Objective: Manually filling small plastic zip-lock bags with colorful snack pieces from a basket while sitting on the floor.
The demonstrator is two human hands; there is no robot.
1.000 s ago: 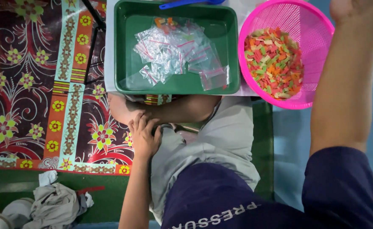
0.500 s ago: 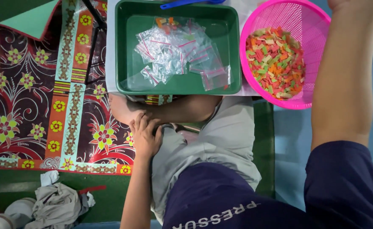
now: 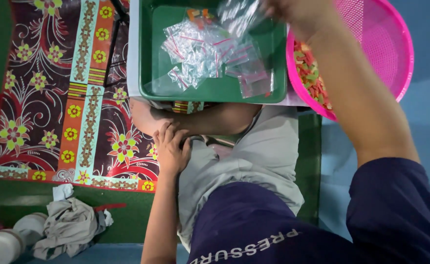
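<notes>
Right hand (image 3: 293, 11), cut by the top edge, grips a blurred clear plastic bag (image 3: 239, 17) over the green tray (image 3: 215, 90); left hand (image 3: 171, 149) rests loosely curled on the knee.

We see a dark green tray (image 3: 149, 58) holding clear little bags (image 3: 203, 49) edged with thin red lines, and beside it a bright pink mesh basket (image 3: 391, 49) filled with red, orange and green snack pieces (image 3: 310, 78). Our mat (image 3: 68, 98) is deep maroon with white swirls, yellow and pink flowers, and a pale turquoise band carrying yellow blossoms. Our shirt (image 3: 283, 230) is navy with white lettering, the shorts (image 3: 254, 156) are light grey, and a crumpled grey cloth (image 3: 71, 225) lies on the green floor (image 3: 10, 210).
</notes>
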